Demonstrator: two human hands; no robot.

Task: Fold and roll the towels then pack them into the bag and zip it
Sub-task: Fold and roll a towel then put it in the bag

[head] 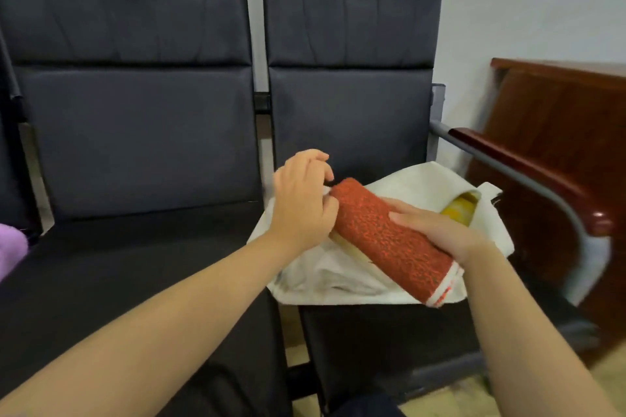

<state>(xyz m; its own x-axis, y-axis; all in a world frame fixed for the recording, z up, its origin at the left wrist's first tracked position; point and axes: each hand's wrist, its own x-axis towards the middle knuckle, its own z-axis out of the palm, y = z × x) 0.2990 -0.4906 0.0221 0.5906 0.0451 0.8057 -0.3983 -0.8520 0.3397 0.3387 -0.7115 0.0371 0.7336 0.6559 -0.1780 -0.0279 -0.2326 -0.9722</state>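
A rolled orange-red towel (382, 237) with a white hem lies slantwise over the mouth of a cream cloth bag (416, 179) on the right chair seat. My right hand (440, 230) grips the roll from its right side. My left hand (303, 200) pinches the bag's edge at the roll's upper end. A yellow towel (462, 208) shows inside the bag on the right. A purple towel (12, 247) lies at the far left edge.
Two dark padded chairs (135, 132) stand side by side against a pale wall. A glossy brown wooden armrest (528, 169) and a wooden cabinet (559, 105) stand right of the bag.
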